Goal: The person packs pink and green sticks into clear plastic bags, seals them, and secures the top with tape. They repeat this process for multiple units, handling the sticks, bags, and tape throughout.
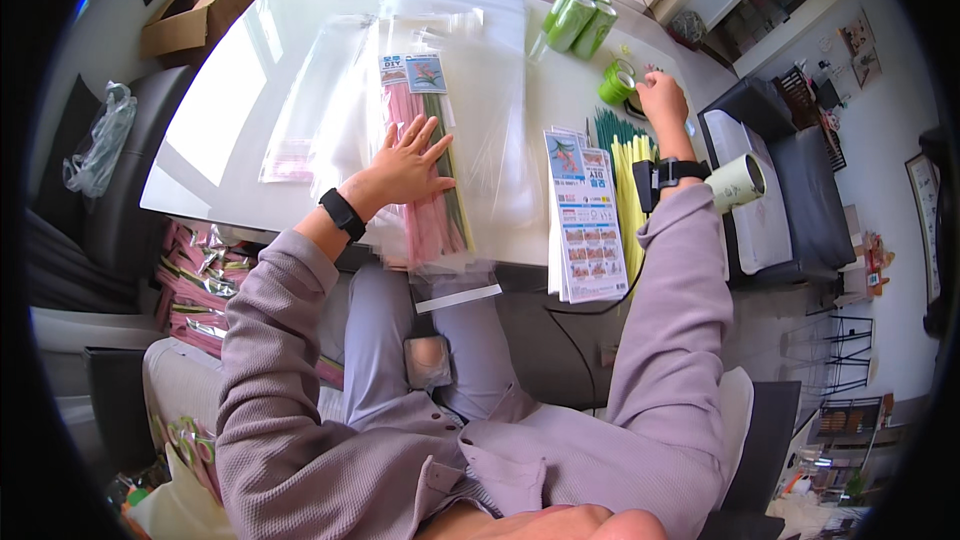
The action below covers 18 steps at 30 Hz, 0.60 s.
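Observation:
My left hand point(411, 165) lies flat with fingers spread on a clear plastic bag point(448, 264). Inside the bag are pink chenille stems point(405, 101), green ones beside them, and a printed card point(426, 73) with a flower picture. More clear bags point(495, 112) lie under and around it. At the table's right side, my right hand point(663, 101) has its fingers bent together over a small dark dish point(634, 106), partly hidden; whether it pinches anything is too small to tell. Rolls of green tape point(618, 84) stand just left of it.
Printed instruction sheets point(589, 217) overhang the front edge, beside yellow stems point(634, 165) and dark green stems point(616, 127). Wrapped green rolls point(577, 21) stand at the back right. A paper cylinder point(739, 184) is by my right forearm. Filled pink packets point(199, 277) lie low at left.

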Each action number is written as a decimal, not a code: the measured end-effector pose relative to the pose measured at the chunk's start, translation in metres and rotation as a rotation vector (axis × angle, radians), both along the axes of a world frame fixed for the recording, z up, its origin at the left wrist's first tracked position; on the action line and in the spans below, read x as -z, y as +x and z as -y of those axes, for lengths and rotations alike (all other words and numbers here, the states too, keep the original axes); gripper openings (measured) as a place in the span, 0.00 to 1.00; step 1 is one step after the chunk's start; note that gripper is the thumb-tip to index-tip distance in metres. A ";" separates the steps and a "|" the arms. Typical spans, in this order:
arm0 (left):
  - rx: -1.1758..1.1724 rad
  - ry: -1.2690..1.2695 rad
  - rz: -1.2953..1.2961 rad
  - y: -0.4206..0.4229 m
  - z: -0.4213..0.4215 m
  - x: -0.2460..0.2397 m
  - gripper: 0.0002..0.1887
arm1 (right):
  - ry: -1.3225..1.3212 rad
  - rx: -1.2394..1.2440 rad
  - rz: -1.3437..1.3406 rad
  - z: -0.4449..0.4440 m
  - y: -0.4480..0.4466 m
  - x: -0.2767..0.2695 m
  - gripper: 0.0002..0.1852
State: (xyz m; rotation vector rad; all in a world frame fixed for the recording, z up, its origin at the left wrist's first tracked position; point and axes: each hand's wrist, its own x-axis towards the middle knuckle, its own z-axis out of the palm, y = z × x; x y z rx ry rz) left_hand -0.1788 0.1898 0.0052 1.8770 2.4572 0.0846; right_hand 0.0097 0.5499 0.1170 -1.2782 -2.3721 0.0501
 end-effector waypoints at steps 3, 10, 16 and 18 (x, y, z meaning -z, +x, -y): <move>-0.004 -0.018 0.008 -0.017 -0.006 -0.001 0.39 | 0.086 0.020 0.146 -0.037 -0.023 0.035 0.15; 0.148 0.270 0.231 0.009 0.049 -0.033 0.46 | 0.073 0.001 0.238 -0.104 -0.045 0.097 0.14; 0.234 0.170 0.358 0.081 0.115 -0.034 0.46 | 0.191 -0.034 0.159 -0.126 -0.043 0.117 0.10; 0.210 0.231 0.252 0.095 0.120 -0.022 0.40 | 0.198 -0.039 0.084 -0.122 -0.038 0.109 0.10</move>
